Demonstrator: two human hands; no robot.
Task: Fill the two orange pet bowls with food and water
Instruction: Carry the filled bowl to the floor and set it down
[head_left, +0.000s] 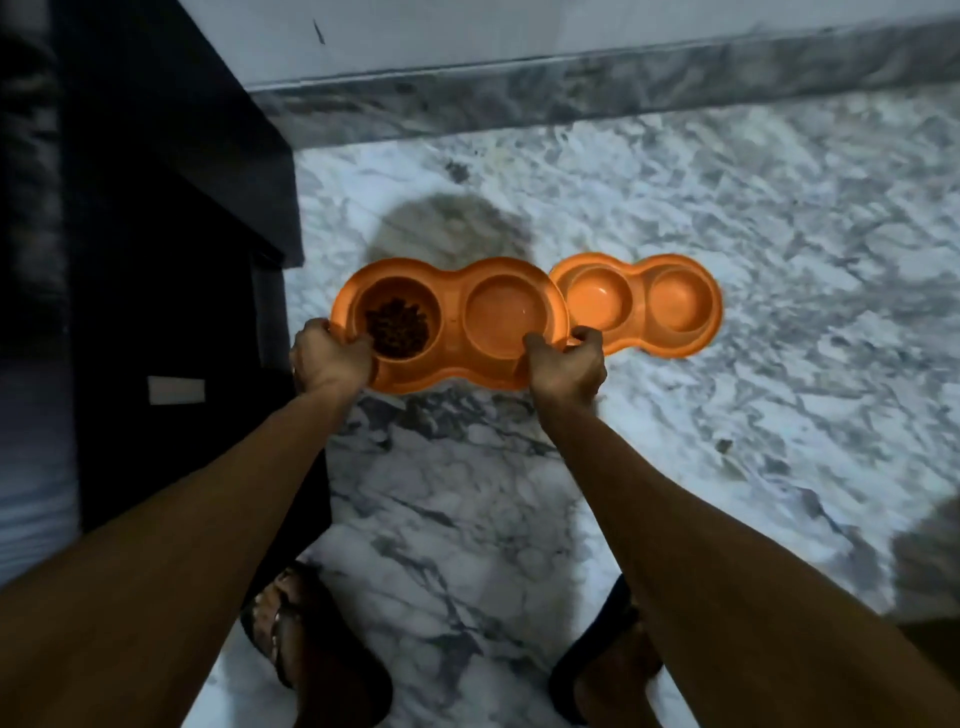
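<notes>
I hold an orange double pet bowl (452, 317) above the marble floor with both hands. Its left cup holds dark brown kibble (397, 327); its right cup looks glossy, and I cannot tell whether it holds water. My left hand (330, 358) grips the near left rim, thumb inside by the kibble. My right hand (566, 364) grips the near right rim. A second orange double bowl (641, 306) lies on the floor just to the right, both cups with no food in them.
A dark cabinet (171, 260) stands close on the left, its corner near the held bowl. White and grey marble floor (727, 415) spreads ahead and right, ending at a grey skirting (571, 88). My feet in dark sandals (311, 639) stand below.
</notes>
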